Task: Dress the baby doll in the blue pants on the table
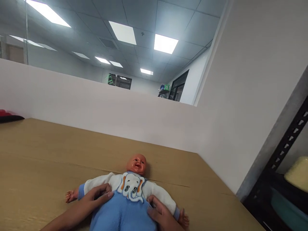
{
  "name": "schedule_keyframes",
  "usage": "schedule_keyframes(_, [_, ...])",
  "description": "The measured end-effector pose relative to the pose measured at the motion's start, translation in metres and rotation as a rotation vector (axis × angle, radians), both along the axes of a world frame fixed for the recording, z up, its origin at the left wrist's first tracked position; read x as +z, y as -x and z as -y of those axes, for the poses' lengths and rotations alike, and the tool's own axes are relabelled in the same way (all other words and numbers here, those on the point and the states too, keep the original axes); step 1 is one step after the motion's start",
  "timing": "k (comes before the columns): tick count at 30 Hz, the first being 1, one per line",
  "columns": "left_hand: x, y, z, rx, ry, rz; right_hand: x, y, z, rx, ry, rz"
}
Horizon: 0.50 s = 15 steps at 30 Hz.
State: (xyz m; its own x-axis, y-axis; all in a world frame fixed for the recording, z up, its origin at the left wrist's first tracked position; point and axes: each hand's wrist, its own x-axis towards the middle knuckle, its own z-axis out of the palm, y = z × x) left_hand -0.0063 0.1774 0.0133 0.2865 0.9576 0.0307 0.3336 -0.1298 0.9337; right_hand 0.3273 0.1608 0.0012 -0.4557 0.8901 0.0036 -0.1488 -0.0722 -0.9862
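Note:
A baby doll [136, 164] lies on its back on the wooden table, arms spread to both sides. It wears a blue outfit [120, 208] with white sleeves and blue cuffs, and an elephant patch [131, 187] covers its chest. My left hand [97, 196] grips the doll's side below its arm, thumb over the blue cloth and fingers curled. On the opposite side, my right hand [160, 211] holds the doll's waist in the same way. The lower legs are cut off by the frame's bottom edge.
The brown tabletop [60, 147] meets a white wall [120, 112] with a large window above it. At the far left lies a red and black item [9, 117]. A black metal shelf [267, 179] stands on the right, holding a yellowish thing [298, 173] and a teal one [288, 208].

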Motion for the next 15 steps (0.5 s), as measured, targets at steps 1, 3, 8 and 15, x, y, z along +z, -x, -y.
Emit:
schedule_keyframes(1, [-0.002, -0.002, 0.000, 0.008, 0.010, 0.073, -0.001, 0.001, 0.001, 0.019, -0.004, -0.025])
schedule_keyframes(3, [-0.002, -0.008, 0.001, 0.043, 0.030, 0.226, -0.004, 0.003, 0.000, -0.041, -0.060, -0.107])
schedule_keyframes(8, [0.006, -0.025, 0.007, 0.172, 0.008, 0.273, -0.006, 0.006, -0.009, -0.348, -0.159, -0.078])
schedule_keyframes(15, [-0.015, 0.008, -0.004, 0.003, -0.216, -0.144, -0.014, -0.012, -0.021, -0.379, -0.330, 0.361])
